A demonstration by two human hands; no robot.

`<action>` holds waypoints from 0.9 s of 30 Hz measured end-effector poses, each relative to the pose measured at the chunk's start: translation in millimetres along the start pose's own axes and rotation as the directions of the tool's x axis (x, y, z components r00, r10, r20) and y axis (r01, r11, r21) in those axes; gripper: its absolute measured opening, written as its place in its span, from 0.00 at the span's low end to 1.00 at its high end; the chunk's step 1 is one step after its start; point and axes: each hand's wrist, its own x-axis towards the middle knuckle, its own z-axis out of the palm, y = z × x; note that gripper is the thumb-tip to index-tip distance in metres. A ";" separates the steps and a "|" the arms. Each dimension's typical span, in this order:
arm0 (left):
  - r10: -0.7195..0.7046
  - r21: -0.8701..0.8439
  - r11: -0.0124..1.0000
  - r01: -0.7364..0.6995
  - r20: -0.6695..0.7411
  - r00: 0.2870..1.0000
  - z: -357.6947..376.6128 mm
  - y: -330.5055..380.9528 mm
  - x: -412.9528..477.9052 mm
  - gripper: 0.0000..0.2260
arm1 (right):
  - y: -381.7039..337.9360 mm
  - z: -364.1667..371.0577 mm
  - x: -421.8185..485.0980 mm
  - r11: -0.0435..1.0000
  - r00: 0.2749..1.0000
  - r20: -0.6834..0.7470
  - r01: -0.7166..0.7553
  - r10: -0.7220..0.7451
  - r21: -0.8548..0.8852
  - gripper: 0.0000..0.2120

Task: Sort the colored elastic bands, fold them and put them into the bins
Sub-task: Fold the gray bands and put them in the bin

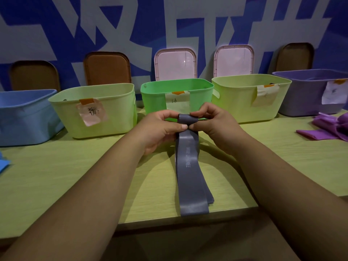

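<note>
Two hands meet over the table's middle: left hand [160, 129] and right hand [212, 125] both pinch the rolled top end of a grey band [188, 166], fingers and thumbs curled round it. The rest of the band runs down flat on the table [75, 176], its looped lower end right at the near edge. Room to move: wide tabletop left and right of the forearms, only a narrow gap between knuckles and green bin [154, 98]. Five bins in a row by the wall: blue bin [24, 117], pale green bin [113, 117], green bin, second pale green bin [239, 106], purple bin [301, 95]. Insides hidden from this angle. Paper labels on four fronts. Purple bands [327, 129] are heaped at right, before the purple bin. Lids [175, 65] lean on the wall behind.
</note>
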 end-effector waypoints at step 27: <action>0.299 0.038 0.954 -0.297 -0.139 0.944 4.9 1.3 3.6 0.19 | -2.8 7.5 -1.5 0.997 1.000 0.023 0.021 -0.020 -0.077 0.15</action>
